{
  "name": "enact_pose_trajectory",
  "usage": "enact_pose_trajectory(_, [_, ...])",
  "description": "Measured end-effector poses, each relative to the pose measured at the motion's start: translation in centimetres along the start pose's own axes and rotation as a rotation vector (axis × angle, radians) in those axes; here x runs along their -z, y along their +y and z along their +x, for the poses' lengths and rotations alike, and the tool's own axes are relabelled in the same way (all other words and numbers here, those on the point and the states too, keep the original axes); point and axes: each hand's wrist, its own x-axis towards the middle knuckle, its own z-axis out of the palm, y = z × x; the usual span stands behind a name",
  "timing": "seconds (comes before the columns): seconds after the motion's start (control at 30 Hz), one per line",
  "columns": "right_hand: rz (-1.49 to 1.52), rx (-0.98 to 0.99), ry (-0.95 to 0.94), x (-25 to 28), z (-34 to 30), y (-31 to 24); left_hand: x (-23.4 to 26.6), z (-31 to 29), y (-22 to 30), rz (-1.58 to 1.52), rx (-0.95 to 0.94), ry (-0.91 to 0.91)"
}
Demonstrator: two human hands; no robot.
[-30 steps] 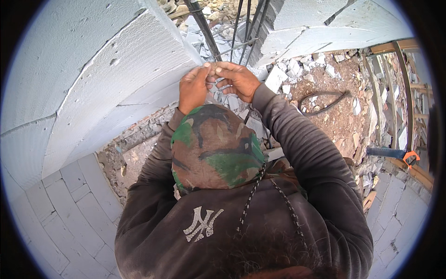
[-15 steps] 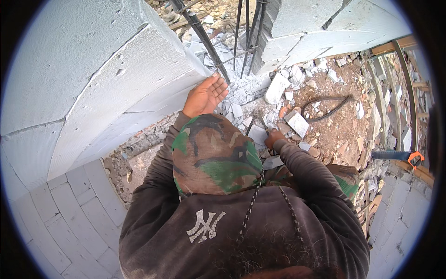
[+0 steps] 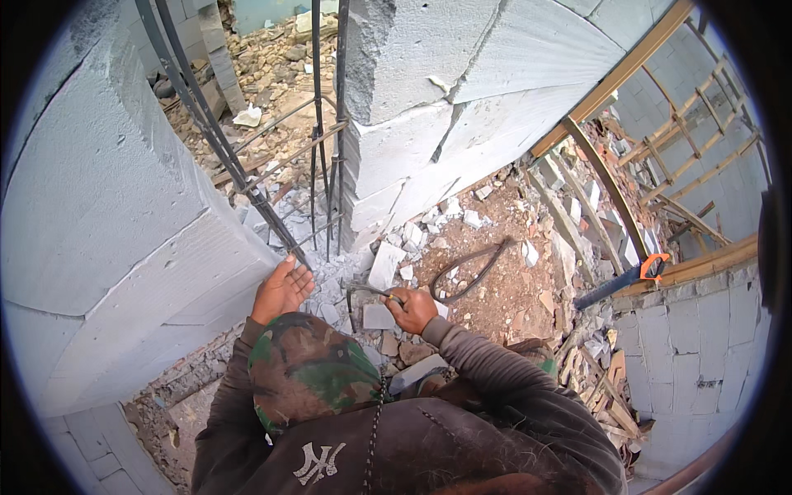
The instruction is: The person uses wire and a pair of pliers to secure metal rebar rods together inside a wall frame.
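I look down over a camouflage cap point(image 3: 309, 371) and dark hooded top. My left hand point(image 3: 282, 289) is open, palm up, fingers spread, right beside the foot of the leaning steel bars point(image 3: 216, 136). My right hand point(image 3: 410, 309) is low over the rubble, closed around a thin bent piece of dark wire point(image 3: 363, 289) that sticks out to the left of the fist. Upright reinforcing bars with cross ties point(image 3: 326, 165) stand just beyond both hands, between two grey block walls.
A grey block wall point(image 3: 107, 231) rises at left, another point(image 3: 462, 107) at right. Broken block pieces point(image 3: 386, 264) litter the ground. A dark looped cable point(image 3: 474, 268) lies past my right hand. A saw with an orange handle point(image 3: 629, 277) and a wooden ladder point(image 3: 685, 140) are at right.
Both hands came down from the bars, where they were joined together. The right hand dropped to the rubble and now grips the bent wire; the left hand opened beside the bars.
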Motion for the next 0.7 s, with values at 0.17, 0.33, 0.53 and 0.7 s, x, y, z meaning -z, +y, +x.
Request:
enact_pose_trajectory(0.17, [0.474, 0.192, 0.171, 9.5, -0.8, -4.4, 1.2, 0.3, -0.2, -0.055, -0.025, -0.021])
enact_pose_trajectory(0.33, [0.664, 0.386, 0.020, 17.3, -1.8, -10.6, 2.4, 0.7, -0.4, -0.088, -0.028, -0.079])
enact_pose_trajectory(0.53, [1.132, 0.348, -0.400, 20.8, -3.5, -16.0, 3.6, 1.5, -0.6, 0.002, -0.089, -0.115])
enact_pose_trajectory(0.7, [0.188, 0.560, -0.348, 25.7, -5.4, -15.9, 4.4, 1.9, -0.6, 0.075, -0.146, -0.180])
